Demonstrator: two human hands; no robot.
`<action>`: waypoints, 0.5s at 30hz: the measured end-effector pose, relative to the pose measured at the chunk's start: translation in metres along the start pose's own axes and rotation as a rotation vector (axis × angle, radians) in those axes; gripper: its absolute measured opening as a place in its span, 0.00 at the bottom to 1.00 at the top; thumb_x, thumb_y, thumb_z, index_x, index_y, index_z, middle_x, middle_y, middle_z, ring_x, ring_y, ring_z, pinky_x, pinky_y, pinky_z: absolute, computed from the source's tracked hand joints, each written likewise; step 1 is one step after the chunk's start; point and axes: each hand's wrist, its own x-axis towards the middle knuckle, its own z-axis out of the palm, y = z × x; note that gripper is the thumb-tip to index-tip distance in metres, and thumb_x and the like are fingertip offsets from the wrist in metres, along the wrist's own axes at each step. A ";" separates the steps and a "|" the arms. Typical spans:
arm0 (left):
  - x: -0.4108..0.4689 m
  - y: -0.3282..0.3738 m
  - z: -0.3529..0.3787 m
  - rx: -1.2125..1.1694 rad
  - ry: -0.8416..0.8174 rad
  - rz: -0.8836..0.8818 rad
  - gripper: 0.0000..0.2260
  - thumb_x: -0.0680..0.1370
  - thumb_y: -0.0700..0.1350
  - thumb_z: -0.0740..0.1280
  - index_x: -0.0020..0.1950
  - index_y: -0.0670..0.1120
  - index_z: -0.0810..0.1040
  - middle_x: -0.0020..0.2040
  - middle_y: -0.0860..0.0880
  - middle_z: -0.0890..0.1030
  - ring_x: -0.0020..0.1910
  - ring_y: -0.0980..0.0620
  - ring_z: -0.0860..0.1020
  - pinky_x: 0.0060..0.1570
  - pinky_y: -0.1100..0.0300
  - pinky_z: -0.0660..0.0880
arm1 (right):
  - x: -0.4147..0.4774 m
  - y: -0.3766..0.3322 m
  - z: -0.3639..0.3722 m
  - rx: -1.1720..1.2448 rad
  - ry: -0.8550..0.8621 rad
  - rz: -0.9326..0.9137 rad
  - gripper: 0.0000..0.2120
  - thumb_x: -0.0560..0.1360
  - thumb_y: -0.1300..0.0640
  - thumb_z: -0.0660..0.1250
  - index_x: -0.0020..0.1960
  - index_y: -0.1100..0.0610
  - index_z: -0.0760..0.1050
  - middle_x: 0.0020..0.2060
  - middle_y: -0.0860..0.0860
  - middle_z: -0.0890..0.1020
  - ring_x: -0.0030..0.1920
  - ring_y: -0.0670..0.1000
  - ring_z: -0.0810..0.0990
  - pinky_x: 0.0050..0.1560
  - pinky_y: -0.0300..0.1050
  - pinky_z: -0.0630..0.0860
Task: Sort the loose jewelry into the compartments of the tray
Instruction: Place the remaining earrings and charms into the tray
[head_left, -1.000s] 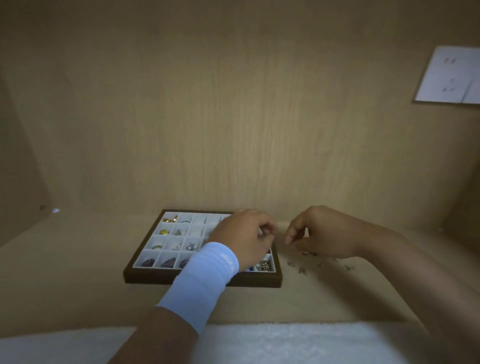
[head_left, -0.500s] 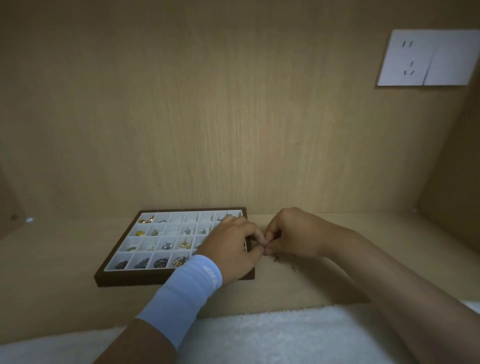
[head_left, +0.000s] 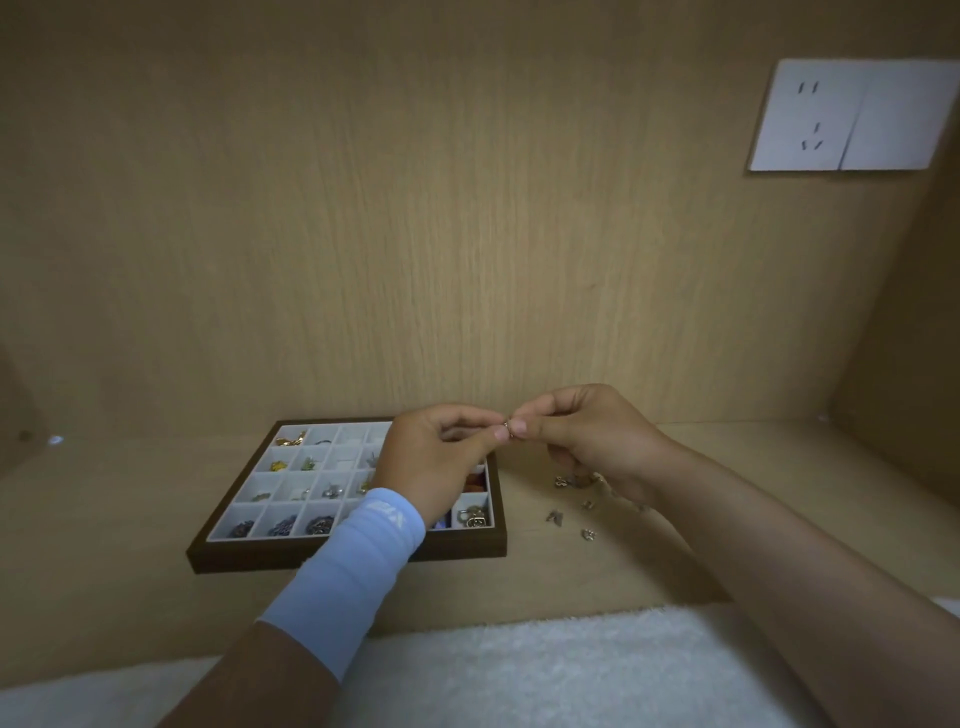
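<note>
Dark-brown wooden tray with white compartments (head_left: 343, 558) sits on light wood shelf (head_left: 104, 519), front rim near white fluffy cloth (head_left: 519, 660). Left hand (head_left: 436, 457) and right hand (head_left: 597, 436) both pinch small gold jewelry piece (head_left: 503, 429) above tray's right rim. Loose silver pieces (head_left: 558, 516) lie just right of tray.

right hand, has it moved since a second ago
Yes. Against the tray, the right hand has shifted left and up from beside the right rim to the far right corner, meeting the left hand on a small piece.
</note>
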 end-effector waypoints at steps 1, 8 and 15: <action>0.000 0.000 -0.001 0.009 0.003 0.008 0.04 0.73 0.45 0.74 0.46 0.50 0.85 0.42 0.55 0.85 0.44 0.62 0.82 0.42 0.73 0.75 | 0.001 0.001 0.001 0.000 0.014 0.008 0.06 0.71 0.55 0.77 0.45 0.56 0.87 0.38 0.62 0.84 0.27 0.47 0.65 0.25 0.38 0.61; 0.004 -0.001 -0.006 0.068 0.014 0.087 0.04 0.74 0.42 0.73 0.46 0.50 0.84 0.42 0.53 0.84 0.44 0.60 0.80 0.46 0.71 0.76 | 0.000 -0.008 0.008 -0.054 0.009 0.004 0.05 0.75 0.57 0.73 0.46 0.59 0.84 0.27 0.45 0.81 0.22 0.43 0.67 0.22 0.33 0.64; 0.024 -0.018 -0.079 0.442 0.073 0.032 0.10 0.80 0.43 0.62 0.49 0.57 0.81 0.48 0.60 0.81 0.48 0.60 0.78 0.49 0.66 0.72 | 0.037 -0.028 0.042 -0.331 0.012 -0.176 0.05 0.78 0.60 0.70 0.45 0.60 0.83 0.36 0.44 0.84 0.34 0.35 0.80 0.36 0.28 0.72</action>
